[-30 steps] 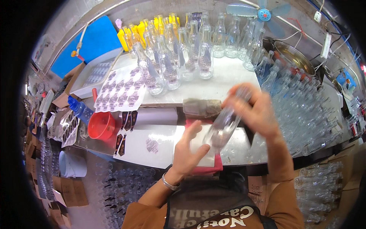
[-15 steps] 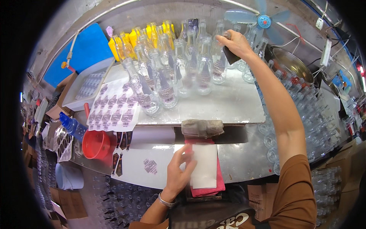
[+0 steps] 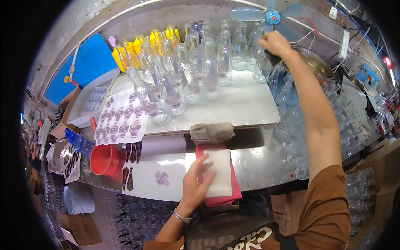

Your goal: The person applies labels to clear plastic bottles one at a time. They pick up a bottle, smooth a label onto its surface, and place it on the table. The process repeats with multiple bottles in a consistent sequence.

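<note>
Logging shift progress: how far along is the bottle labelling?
Done: a cluster of labelled glass bottles stands on the raised shelf. In hand: right hand reaches among bottles at the back; left hand rests on the white pad. Left: a label sheet remains nearly full.

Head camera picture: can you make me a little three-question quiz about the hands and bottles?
1. True or false: the left hand rests on a white pad.
2. What is the right hand reaching among? A) clear glass bottles B) red funnel C) sticker sheet
3. What colour is the cloth under the pad?

Key: 1 true; 2 A; 3 red.
</note>
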Available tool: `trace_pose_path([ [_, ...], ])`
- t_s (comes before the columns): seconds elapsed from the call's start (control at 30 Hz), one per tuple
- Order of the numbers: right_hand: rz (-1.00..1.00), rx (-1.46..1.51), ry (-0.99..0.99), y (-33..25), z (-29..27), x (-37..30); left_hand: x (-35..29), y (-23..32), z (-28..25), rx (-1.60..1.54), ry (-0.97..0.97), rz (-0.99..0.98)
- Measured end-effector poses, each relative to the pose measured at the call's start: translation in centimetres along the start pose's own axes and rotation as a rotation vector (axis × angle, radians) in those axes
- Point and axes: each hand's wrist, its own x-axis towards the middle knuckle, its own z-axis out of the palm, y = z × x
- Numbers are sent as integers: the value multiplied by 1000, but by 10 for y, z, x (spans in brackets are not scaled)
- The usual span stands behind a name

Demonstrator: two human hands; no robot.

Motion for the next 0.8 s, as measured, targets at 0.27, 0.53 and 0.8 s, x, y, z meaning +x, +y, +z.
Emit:
trace_pose_path([
  [0.27, -301, 407, 268, -48, -58, -119, -9, 7, 5, -23, 39, -1],
  [0.53, -488, 785, -181, -161, -94, -187, 20, 33, 7, 88, 8, 333],
  [0.8, -212, 857, -116, -159, 24, -267, 17, -32, 11, -413, 83, -126],
])
